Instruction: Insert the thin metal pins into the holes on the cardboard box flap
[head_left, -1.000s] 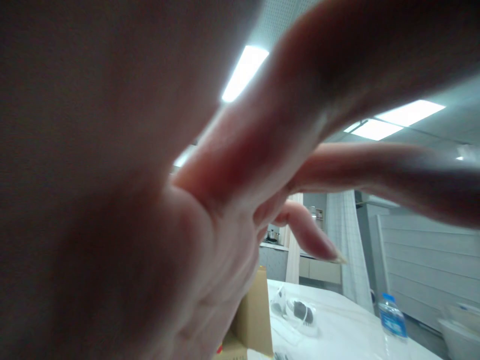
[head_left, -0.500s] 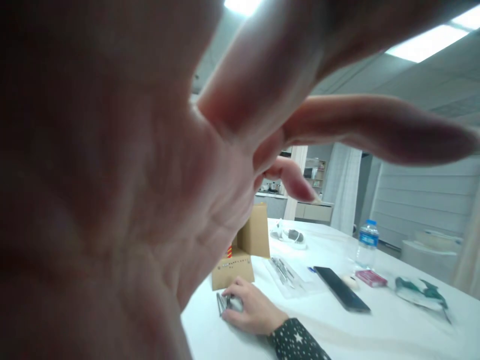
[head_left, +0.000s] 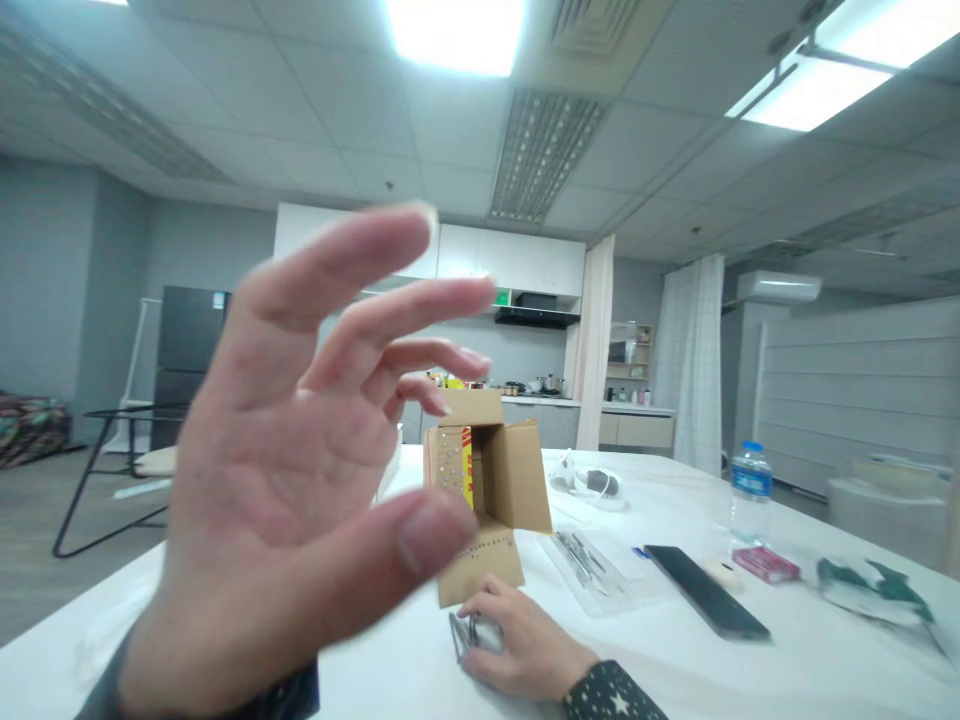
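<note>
My left hand (head_left: 292,450) is raised close to the camera, palm toward me. Its fingers are bent but apart, and nothing lies between them. My right hand (head_left: 529,640), in a dark star-patterned sleeve, rests on the table with thumb and fingers curled around some thin silver metal pieces (head_left: 463,636); their exact kind is too small to tell. Just behind it stands an open cardboard box (head_left: 525,475), its flaps spread, with a red-and-yellow strip and small silver dots on the inner side.
On the white table (head_left: 622,690) lie a clear bag of metal tools (head_left: 592,570), a black phone (head_left: 705,590), a pink box (head_left: 765,564) and a green-and-clear packet (head_left: 874,595). A water bottle (head_left: 751,490) stands behind them. White cable items (head_left: 585,483) sit farther back.
My left hand has drawn back from right in front of the camera, where it covered most of the view. My right hand stays by the metal pieces.
</note>
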